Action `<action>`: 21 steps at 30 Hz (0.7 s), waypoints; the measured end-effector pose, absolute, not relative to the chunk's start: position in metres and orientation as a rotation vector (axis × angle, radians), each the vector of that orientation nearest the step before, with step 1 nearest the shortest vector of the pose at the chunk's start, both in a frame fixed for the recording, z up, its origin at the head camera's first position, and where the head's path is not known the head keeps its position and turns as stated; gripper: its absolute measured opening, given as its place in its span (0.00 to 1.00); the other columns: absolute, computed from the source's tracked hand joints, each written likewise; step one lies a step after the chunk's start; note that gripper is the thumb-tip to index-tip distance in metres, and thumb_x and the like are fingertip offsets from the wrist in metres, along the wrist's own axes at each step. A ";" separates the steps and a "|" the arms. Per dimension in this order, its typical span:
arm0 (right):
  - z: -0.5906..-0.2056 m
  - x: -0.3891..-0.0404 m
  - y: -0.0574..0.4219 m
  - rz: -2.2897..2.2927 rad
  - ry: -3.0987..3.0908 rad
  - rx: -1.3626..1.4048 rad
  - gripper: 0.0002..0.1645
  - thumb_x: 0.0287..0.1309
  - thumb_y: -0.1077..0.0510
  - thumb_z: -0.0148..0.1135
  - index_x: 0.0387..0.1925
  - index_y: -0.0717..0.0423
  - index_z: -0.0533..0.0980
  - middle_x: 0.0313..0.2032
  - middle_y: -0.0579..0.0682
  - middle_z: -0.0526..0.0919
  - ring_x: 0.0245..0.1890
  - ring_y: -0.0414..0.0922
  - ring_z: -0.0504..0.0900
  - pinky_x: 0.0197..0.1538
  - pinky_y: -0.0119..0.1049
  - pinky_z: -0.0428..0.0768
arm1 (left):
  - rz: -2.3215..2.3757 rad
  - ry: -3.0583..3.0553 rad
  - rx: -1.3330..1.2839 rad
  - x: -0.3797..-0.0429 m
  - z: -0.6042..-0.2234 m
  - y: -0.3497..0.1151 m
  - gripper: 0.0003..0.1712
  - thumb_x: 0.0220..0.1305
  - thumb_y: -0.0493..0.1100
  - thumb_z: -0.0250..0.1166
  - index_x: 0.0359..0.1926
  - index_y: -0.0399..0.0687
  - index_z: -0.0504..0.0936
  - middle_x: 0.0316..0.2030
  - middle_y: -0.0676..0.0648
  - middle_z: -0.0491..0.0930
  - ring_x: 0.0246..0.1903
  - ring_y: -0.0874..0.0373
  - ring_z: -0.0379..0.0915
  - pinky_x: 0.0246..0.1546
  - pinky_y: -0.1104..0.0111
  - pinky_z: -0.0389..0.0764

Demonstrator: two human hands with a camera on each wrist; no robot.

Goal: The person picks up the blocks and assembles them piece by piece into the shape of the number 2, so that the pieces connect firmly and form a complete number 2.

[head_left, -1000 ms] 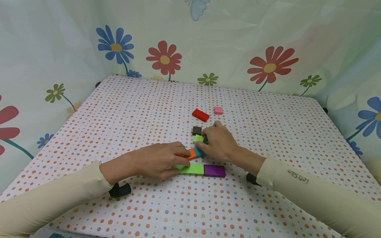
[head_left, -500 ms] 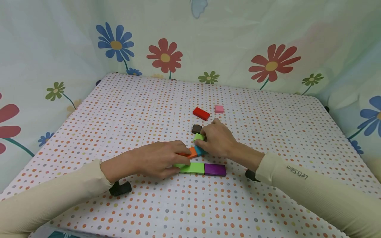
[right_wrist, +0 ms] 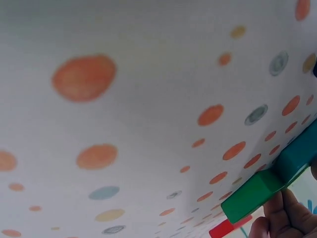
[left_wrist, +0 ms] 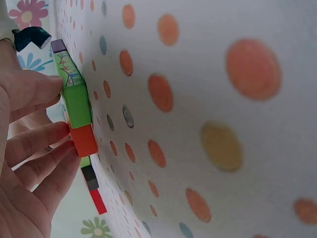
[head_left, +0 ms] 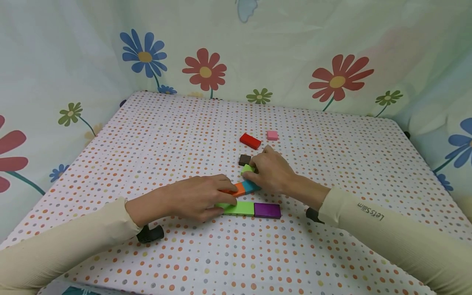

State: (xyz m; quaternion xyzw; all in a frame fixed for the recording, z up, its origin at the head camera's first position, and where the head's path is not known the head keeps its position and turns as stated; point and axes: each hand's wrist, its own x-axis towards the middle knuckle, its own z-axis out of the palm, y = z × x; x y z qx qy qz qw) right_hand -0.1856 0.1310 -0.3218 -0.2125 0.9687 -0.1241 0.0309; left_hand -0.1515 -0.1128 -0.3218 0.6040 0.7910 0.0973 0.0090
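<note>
My left hand (head_left: 197,198) lies over the left end of two block rows, fingers rather straight. One finger rests on the long light green block (head_left: 241,208), another on the orange block (head_left: 239,189). The left wrist view has the thumb against the green block (left_wrist: 77,101) and fingertips at the orange block (left_wrist: 85,140). My right hand (head_left: 273,170) pinches a small light green block (head_left: 247,169) between thumb and fingers. That green block (right_wrist: 252,196) meets the blue block (right_wrist: 297,153) at an angle in the right wrist view. A purple block (head_left: 267,210) abuts the long green one.
Just beyond the small green block sits a dark brown block (head_left: 244,159). Farther back lie a red block (head_left: 250,141) and a pink block (head_left: 272,135). The dotted tablecloth (head_left: 177,131) spreads to a flower-printed curtain (head_left: 258,53) at the back.
My right thumb and fingers have drawn in on the small green block and moved slightly away from me; more of the blue block shows. My left hand stays in place.
</note>
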 end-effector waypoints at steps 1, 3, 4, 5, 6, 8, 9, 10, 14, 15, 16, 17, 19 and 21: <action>-0.322 -0.186 0.131 -0.383 2.985 -0.658 0.16 0.63 0.46 0.67 0.31 0.54 0.83 0.21 0.45 0.76 0.39 0.49 0.68 0.34 0.38 0.68 | 0.304 2.471 1.888 -0.152 -0.322 -0.113 0.12 0.68 0.43 0.65 0.51 0.55 0.85 0.57 0.51 0.79 0.56 0.57 0.72 0.60 0.66 0.75; -0.321 -0.186 0.132 -0.388 2.982 -0.666 0.16 0.63 0.46 0.68 0.31 0.54 0.83 0.21 0.45 0.76 0.39 0.48 0.68 0.34 0.38 0.68 | 0.302 2.471 1.893 -0.152 -0.322 -0.113 0.12 0.68 0.43 0.65 0.51 0.55 0.85 0.57 0.51 0.79 0.56 0.57 0.71 0.60 0.66 0.75; -0.321 -0.186 0.132 -0.392 2.982 -0.671 0.16 0.63 0.46 0.68 0.32 0.55 0.84 0.22 0.45 0.77 0.39 0.48 0.68 0.34 0.38 0.69 | 0.302 2.471 1.895 -0.152 -0.322 -0.112 0.12 0.68 0.43 0.65 0.51 0.55 0.84 0.57 0.51 0.79 0.56 0.57 0.72 0.60 0.66 0.75; -0.320 -0.186 0.133 -0.398 2.984 -0.675 0.16 0.62 0.46 0.69 0.33 0.55 0.84 0.22 0.45 0.77 0.39 0.48 0.68 0.35 0.38 0.69 | 0.302 2.471 1.897 -0.152 -0.322 -0.112 0.12 0.68 0.43 0.65 0.51 0.55 0.84 0.57 0.51 0.79 0.56 0.57 0.72 0.60 0.66 0.75; -0.320 -0.187 0.133 -0.407 2.984 -0.686 0.15 0.62 0.46 0.69 0.33 0.55 0.85 0.23 0.45 0.78 0.40 0.48 0.68 0.35 0.38 0.69 | 0.301 2.472 1.896 -0.152 -0.322 -0.112 0.12 0.68 0.43 0.65 0.51 0.55 0.84 0.57 0.51 0.79 0.56 0.57 0.72 0.60 0.66 0.75; -0.319 -0.187 0.134 -0.419 2.983 -0.705 0.15 0.61 0.47 0.70 0.32 0.55 0.85 0.22 0.44 0.78 0.41 0.49 0.69 0.36 0.38 0.70 | 0.297 2.473 1.894 -0.153 -0.322 -0.112 0.13 0.68 0.43 0.64 0.52 0.55 0.84 0.57 0.51 0.79 0.57 0.57 0.71 0.60 0.66 0.75; -0.318 -0.187 0.135 -0.426 2.983 -0.715 0.15 0.61 0.47 0.70 0.31 0.54 0.86 0.21 0.44 0.78 0.41 0.49 0.69 0.36 0.38 0.70 | 0.297 2.473 1.893 -0.153 -0.322 -0.111 0.13 0.67 0.43 0.65 0.52 0.56 0.84 0.58 0.51 0.79 0.57 0.57 0.71 0.60 0.66 0.75; -0.317 -0.188 0.136 -0.430 2.983 -0.722 0.14 0.61 0.47 0.70 0.30 0.54 0.86 0.21 0.44 0.77 0.42 0.49 0.69 0.36 0.38 0.70 | 0.295 2.473 1.891 -0.153 -0.322 -0.111 0.13 0.67 0.43 0.65 0.52 0.55 0.84 0.58 0.50 0.79 0.57 0.57 0.71 0.60 0.66 0.75; -0.315 -0.189 0.139 -0.446 2.972 -0.742 0.14 0.61 0.47 0.70 0.25 0.49 0.84 0.17 0.43 0.74 0.42 0.49 0.69 0.37 0.39 0.69 | 0.295 2.473 1.896 -0.153 -0.321 -0.110 0.13 0.67 0.43 0.65 0.52 0.55 0.85 0.58 0.50 0.79 0.57 0.57 0.72 0.60 0.65 0.75; -0.314 -0.189 0.140 -0.450 2.967 -0.742 0.13 0.62 0.47 0.70 0.25 0.49 0.84 0.17 0.43 0.74 0.42 0.49 0.69 0.37 0.39 0.69 | 0.295 2.473 1.897 -0.153 -0.321 -0.110 0.13 0.67 0.43 0.65 0.52 0.55 0.85 0.58 0.50 0.79 0.57 0.57 0.72 0.60 0.65 0.75; -0.313 -0.189 0.141 -0.454 2.965 -0.745 0.13 0.62 0.48 0.69 0.26 0.49 0.84 0.18 0.43 0.75 0.43 0.49 0.69 0.37 0.39 0.69 | 0.293 2.473 1.894 -0.153 -0.321 -0.110 0.13 0.68 0.43 0.65 0.52 0.55 0.85 0.58 0.50 0.79 0.57 0.56 0.72 0.61 0.65 0.75; -0.313 -0.189 0.142 -0.464 2.962 -0.747 0.12 0.62 0.48 0.69 0.28 0.49 0.85 0.20 0.43 0.77 0.43 0.49 0.69 0.38 0.40 0.70 | 0.290 2.473 1.890 -0.153 -0.321 -0.110 0.13 0.68 0.43 0.65 0.52 0.55 0.85 0.59 0.50 0.79 0.58 0.56 0.72 0.61 0.65 0.75; -0.312 -0.190 0.144 -0.480 2.958 -0.741 0.11 0.62 0.48 0.69 0.33 0.51 0.87 0.25 0.44 0.82 0.45 0.49 0.69 0.40 0.40 0.70 | 0.287 2.475 1.874 -0.152 -0.321 -0.111 0.13 0.68 0.43 0.64 0.53 0.56 0.85 0.59 0.49 0.79 0.58 0.56 0.71 0.61 0.64 0.75; -0.311 -0.190 0.145 -0.493 2.960 -0.722 0.14 0.62 0.48 0.69 0.39 0.54 0.88 0.31 0.46 0.85 0.47 0.49 0.69 0.41 0.40 0.71 | 0.286 2.476 1.860 -0.151 -0.321 -0.112 0.14 0.68 0.44 0.64 0.53 0.56 0.85 0.60 0.49 0.78 0.59 0.56 0.71 0.61 0.64 0.75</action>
